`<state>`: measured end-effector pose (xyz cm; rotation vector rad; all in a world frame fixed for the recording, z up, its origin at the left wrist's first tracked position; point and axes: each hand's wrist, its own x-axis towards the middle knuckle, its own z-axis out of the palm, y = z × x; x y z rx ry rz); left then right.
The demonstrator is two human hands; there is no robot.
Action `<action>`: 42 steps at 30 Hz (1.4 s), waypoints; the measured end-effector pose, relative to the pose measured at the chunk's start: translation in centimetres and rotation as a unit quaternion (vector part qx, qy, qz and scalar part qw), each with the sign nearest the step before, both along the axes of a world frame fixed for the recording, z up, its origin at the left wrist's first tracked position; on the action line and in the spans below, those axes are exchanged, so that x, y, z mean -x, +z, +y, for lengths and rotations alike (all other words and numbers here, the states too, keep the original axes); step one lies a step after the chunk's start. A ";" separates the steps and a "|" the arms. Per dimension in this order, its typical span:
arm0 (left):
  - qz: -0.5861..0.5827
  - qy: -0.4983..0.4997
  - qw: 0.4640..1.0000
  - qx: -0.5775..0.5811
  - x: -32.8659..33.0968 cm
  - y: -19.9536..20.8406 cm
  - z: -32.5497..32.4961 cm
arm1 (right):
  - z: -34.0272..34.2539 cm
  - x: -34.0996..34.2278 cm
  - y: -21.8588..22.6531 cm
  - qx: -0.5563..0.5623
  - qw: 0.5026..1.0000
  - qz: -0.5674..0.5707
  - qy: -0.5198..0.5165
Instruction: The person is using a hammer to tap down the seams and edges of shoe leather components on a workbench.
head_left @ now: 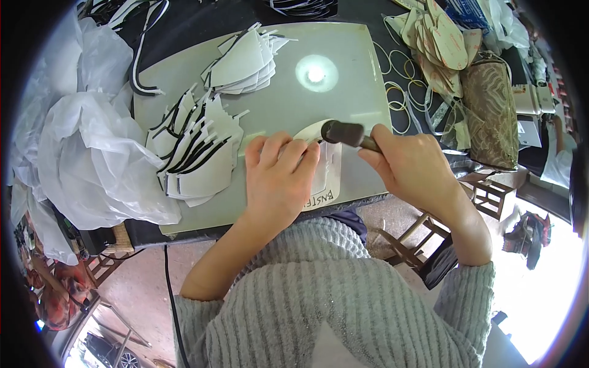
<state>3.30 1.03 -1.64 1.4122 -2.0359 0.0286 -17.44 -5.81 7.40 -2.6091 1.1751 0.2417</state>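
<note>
My right hand [417,162] is closed round the handle of a small hammer [343,133], whose dark head hovers beside the fingertips of my left hand. The left hand [279,168] has its fingers bent, pressing on a white cut piece [321,172]. What its fingertips pinch is mostly hidden. Under that piece lies a cream template board [334,162] with hand lettering along its near end. To the left of my left hand, a stack of white pieces with black edging [202,175] leans in a fan. Another stack of white pieces [242,64] sits farther back.
A pale work board [350,49] covers much of the dark table. Crumpled translucent plastic bags [101,159] crowd the left side. At the right are elastic bands [399,113], several cream patterned cut pieces [438,43] and a brown patterned roll [491,113]. A wooden stool [491,196] stands beyond.
</note>
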 end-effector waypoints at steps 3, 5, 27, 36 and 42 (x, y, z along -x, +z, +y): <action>0.003 -0.005 1.000 0.001 0.0 0.2 0.1 | 0.3 0.0 0.1 0.022 0.997 -0.075 -0.013; 0.006 -0.014 1.000 -0.001 0.0 0.3 0.0 | 0.4 -0.1 -0.2 -0.042 0.998 0.033 -0.023; -0.018 -0.013 1.000 -0.003 -0.2 0.1 1.0 | -0.4 -0.1 0.5 -0.011 1.000 0.018 0.015; 0.006 -0.009 1.000 -0.022 -0.2 0.0 0.8 | 0.2 0.0 -0.3 -0.009 0.999 -0.030 0.006; 0.094 0.013 0.993 -0.066 -0.8 0.6 1.4 | 0.7 0.1 -1.1 -0.009 1.000 -0.001 -0.015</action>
